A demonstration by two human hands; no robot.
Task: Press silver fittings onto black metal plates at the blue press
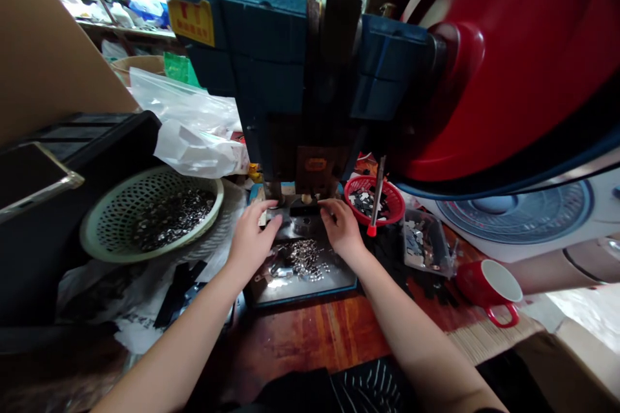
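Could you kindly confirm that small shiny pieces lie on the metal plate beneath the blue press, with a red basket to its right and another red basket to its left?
Not quite: the basket on the left is pale green, not red, as the head view shows. The small shiny pieces, metal plate, blue press and red basket on the right are as you say.

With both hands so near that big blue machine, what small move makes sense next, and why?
I'd probably draw the left hand and right hand back slightly: their fingers are near the dark bar, below the blue machine, where moving parts might pinch.
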